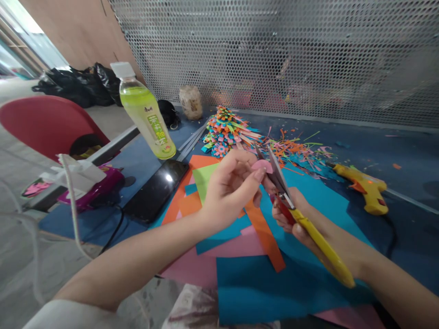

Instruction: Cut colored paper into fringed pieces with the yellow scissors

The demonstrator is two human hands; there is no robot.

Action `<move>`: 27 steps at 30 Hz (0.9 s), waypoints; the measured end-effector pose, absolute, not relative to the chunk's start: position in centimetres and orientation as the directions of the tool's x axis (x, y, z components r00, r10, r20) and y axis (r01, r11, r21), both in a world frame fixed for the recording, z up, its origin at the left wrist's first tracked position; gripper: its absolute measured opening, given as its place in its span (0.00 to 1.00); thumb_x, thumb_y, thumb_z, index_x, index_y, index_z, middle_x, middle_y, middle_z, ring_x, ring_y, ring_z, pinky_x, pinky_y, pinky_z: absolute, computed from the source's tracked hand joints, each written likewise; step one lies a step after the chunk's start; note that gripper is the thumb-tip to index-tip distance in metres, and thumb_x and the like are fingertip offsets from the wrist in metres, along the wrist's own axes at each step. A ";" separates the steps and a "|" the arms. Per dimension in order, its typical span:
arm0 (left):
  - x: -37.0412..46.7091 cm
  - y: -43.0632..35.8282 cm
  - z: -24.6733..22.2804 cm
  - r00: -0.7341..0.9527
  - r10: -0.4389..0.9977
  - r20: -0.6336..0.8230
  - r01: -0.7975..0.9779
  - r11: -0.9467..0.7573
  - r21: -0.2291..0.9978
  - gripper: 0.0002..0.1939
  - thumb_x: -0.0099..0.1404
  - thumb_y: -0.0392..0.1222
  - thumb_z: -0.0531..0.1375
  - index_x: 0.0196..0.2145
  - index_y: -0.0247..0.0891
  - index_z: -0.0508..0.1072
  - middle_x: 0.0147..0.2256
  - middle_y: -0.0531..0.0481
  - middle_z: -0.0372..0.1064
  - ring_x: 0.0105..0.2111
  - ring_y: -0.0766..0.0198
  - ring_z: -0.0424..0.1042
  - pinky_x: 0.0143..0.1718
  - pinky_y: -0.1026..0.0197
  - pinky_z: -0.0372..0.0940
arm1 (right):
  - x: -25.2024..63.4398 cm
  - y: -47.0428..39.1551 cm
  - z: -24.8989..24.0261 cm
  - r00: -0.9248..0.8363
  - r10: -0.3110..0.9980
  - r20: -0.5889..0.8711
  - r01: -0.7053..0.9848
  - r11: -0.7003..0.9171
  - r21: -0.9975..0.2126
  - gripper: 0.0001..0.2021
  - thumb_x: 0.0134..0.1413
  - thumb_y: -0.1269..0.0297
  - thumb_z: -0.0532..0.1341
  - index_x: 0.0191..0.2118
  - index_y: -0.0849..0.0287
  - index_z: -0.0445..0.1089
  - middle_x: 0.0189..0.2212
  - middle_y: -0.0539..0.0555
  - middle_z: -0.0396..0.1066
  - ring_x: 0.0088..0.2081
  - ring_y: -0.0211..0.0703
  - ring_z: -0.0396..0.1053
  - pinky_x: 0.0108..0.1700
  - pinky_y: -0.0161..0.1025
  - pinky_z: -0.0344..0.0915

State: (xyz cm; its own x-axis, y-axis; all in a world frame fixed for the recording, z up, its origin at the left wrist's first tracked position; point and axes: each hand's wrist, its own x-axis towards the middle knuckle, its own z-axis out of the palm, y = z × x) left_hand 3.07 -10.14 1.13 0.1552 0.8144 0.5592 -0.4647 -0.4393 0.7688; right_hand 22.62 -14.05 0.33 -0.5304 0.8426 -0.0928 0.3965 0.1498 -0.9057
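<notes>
Left hand (pixel 233 189): fingertips pinch pink paper piece (pixel 262 166) above coloured sheets (pixel 254 283). Right hand (pixel 305 205): fingers curled round scissors (pixel 313 233), blades parted beside piece. Trimming seemingly in hand; next snip would call for steady pinch.

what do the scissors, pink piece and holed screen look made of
Scissors: blades look like grey metal with a slight shine; the yellow and red handles are probably smooth plastic, from their solid bright colour.
Pink piece: likely matte paper or thin card, being thin and evenly coloured.
Holed screen: seemingly bare metal sheet, grey with a dull sheen and regular holes.
</notes>
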 end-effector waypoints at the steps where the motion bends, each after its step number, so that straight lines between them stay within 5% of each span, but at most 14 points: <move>1: 3.1 -10.1 1.1 0.156 0.811 0.564 -0.466 -0.443 0.766 0.08 0.66 0.42 0.59 0.34 0.40 0.62 0.26 0.57 0.69 0.21 0.72 0.72 0.17 0.73 0.68 | 22.6 -14.0 0.3 -0.532 0.841 -0.092 0.391 0.148 -0.908 0.19 0.59 0.43 0.54 0.49 0.48 0.58 0.32 0.49 0.57 0.31 0.41 0.58 0.32 0.37 0.67; 27: 3.3 -10.6 1.3 0.143 0.818 0.557 -0.490 -0.431 0.758 0.07 0.66 0.41 0.59 0.35 0.41 0.62 0.31 0.55 0.71 0.25 0.71 0.74 0.16 0.74 0.67 | 22.1 -14.6 0.5 -0.473 0.878 -0.073 0.346 0.110 -0.932 0.19 0.56 0.41 0.54 0.47 0.45 0.60 0.30 0.49 0.59 0.30 0.43 0.62 0.33 0.39 0.70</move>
